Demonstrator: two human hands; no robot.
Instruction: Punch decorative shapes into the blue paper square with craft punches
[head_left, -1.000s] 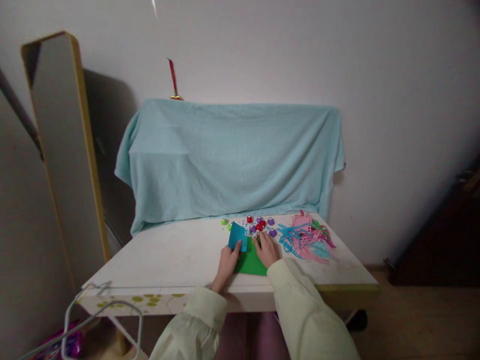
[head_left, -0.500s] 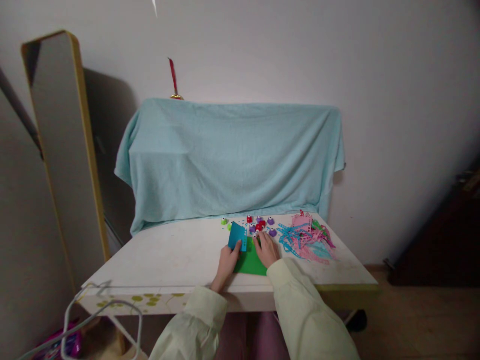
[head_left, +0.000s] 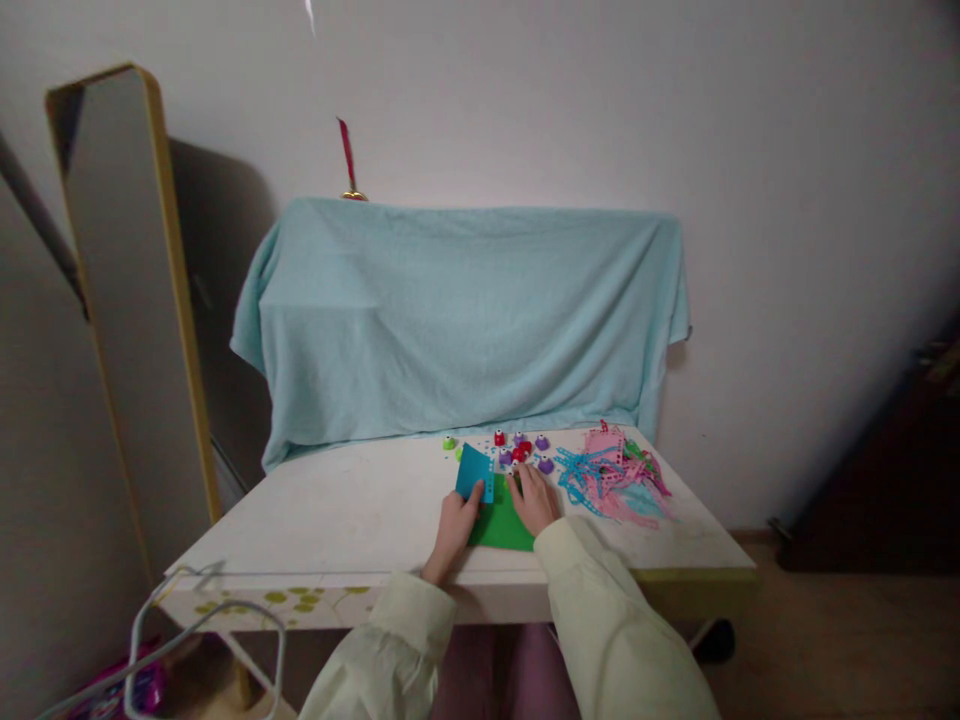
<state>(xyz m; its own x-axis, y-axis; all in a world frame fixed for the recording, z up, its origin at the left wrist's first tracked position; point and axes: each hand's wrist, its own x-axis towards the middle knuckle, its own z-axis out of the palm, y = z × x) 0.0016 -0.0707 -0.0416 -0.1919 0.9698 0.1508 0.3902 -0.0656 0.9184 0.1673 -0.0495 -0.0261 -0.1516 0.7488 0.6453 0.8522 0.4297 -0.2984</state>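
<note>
My left hand (head_left: pixel 455 525) is closed on a sheet of blue paper (head_left: pixel 474 470), thumb on top near its lower right corner. A row of small punched marks runs down the sheet's right edge. Under it on the table lies a green sheet (head_left: pixel 506 525), partly covered by both hands. My right hand (head_left: pixel 534 500) lies over the green sheet's upper right part with fingers bent together; what is under the fingertips is too small to make out. Just beyond them sit several small craft punches in red (head_left: pixel 519 454), purple (head_left: pixel 545 465) and green (head_left: pixel 449 442).
A heap of punched paper strips (head_left: pixel 611 478) in pink, blue and green lies at the right of the white table (head_left: pixel 330 520). Behind it hangs a light blue cloth (head_left: pixel 465 320). A tall mirror (head_left: pixel 120 280) leans at the left, and a white cable (head_left: pixel 206 610) loops at the front left corner.
</note>
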